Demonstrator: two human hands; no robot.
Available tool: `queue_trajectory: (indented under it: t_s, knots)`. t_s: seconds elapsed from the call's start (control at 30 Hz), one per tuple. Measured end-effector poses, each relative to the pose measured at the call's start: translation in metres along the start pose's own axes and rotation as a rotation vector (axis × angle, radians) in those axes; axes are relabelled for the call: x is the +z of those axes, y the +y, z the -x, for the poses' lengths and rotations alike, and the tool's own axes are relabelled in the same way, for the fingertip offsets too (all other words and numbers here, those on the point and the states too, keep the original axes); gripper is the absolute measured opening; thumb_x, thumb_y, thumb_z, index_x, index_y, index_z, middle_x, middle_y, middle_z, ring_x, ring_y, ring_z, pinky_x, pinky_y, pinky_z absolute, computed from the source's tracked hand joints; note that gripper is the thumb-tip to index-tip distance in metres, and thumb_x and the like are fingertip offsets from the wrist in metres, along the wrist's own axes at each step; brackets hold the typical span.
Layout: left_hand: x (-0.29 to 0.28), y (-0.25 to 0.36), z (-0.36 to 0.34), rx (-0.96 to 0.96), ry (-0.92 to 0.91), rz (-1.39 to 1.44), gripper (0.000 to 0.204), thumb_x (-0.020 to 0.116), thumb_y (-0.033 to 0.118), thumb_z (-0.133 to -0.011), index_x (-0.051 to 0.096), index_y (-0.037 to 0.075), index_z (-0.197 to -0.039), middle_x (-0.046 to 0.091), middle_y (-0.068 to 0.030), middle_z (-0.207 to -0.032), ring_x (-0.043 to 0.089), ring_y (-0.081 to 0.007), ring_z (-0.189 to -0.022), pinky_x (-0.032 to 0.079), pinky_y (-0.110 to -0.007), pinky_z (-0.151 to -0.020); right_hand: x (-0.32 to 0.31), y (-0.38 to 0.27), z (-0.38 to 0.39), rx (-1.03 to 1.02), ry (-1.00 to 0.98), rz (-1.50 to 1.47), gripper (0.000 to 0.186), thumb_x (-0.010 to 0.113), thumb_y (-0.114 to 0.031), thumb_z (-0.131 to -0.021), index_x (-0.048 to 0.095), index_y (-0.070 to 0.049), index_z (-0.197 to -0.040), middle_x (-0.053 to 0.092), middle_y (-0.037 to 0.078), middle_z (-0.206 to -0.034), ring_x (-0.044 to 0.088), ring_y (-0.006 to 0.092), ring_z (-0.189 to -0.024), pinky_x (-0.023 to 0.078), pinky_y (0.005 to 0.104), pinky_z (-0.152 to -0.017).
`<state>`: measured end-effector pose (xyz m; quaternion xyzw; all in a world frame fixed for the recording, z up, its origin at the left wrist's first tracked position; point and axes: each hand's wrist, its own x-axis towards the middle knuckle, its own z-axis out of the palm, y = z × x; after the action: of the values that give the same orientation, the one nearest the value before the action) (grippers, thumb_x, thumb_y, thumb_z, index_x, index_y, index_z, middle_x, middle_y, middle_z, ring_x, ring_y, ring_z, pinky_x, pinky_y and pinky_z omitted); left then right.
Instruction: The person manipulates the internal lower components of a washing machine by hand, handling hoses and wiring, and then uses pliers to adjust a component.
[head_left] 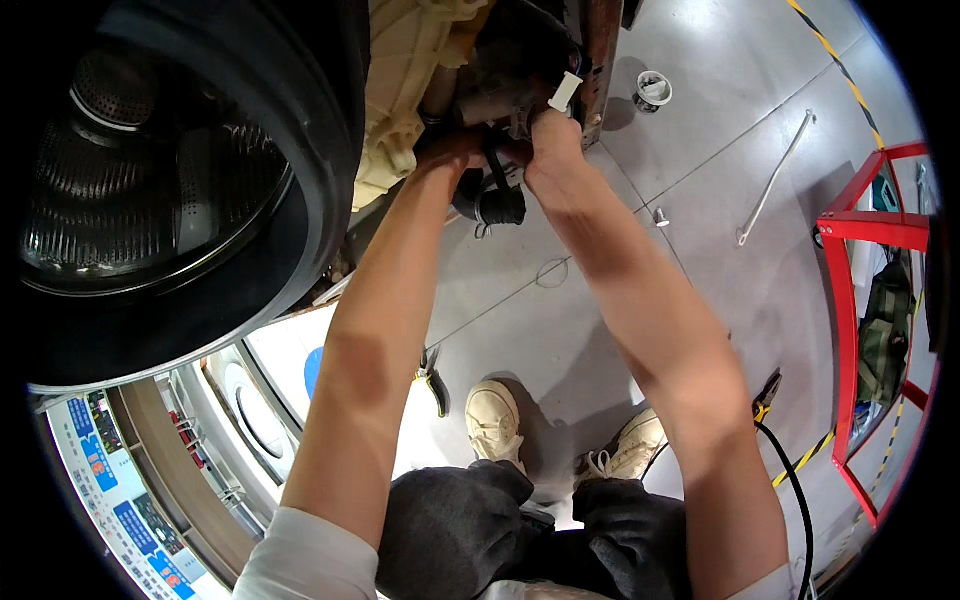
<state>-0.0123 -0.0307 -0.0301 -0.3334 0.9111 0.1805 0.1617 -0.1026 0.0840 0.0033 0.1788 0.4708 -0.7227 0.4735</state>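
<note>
Left hand (452, 150) and right hand (556, 140) are up in the guts of an opened-up washer (338, 170), with a black hose (497, 207) hanging between the wrists, above the tiled floor (500, 300). Fingers are mostly hidden, so I can't tell if either hand's gripping. White plastic piece (565, 92) sits right by the right one, pliers (436, 393) near the left shoe (493, 422).

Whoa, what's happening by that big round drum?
A person is reaching with both bare hands in among the machine parts beside the drum. The left hand and right hand are close together just above a black hose; their fingers are mostly hidden, so their grip isn't clear. Pliers lie on the floor.
</note>
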Motion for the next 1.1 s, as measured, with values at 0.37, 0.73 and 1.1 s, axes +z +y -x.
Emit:
queue_trajectory:
  t_s: [0.37,0.73,1.1]
  knots:
    - [0.000,0.008,0.012,-0.083,-0.081,-0.057,0.047,0.060,0.029,-0.081,0.056,0.011,-0.124,0.059,-0.0170,-0.125,0.056,-0.0339,-0.113,0.045,-0.041,-0.094,0.004,0.045,-0.096,-0.107,0.044,0.406,0.044,0.062,-0.031,-0.086,0.054,-0.008,-0.122,0.060,0.007,-0.115,0.059,0.0207,-0.098,0.051,0.0351,-0.075]
    - [-0.009,0.024,0.031,0.054,-0.266,-0.461,0.038,0.052,0.024,-0.087,0.057,0.010,-0.122,0.060,-0.0162,-0.123,0.057,-0.0326,-0.112,0.047,-0.042,-0.090,-0.010,0.053,-0.128,-0.463,-0.155,0.296,0.051,0.071,-0.030,-0.082,0.054,-0.010,-0.126,0.062,0.005,-0.110,0.062,0.0201,-0.095,0.051,0.0361,-0.077]
    - [-0.106,0.090,0.319,0.168,0.378,0.290,0.016,0.066,0.000,-0.081,0.066,0.001,-0.097,0.066,-0.0137,-0.099,0.066,-0.0296,-0.087,0.053,-0.034,-0.075,-0.019,0.043,-0.106,0.012,-0.159,0.069,0.034,0.051,-0.031,-0.093,0.057,-0.017,-0.123,0.060,0.004,-0.117,0.058,0.0213,-0.102,0.050,0.0389,-0.078]
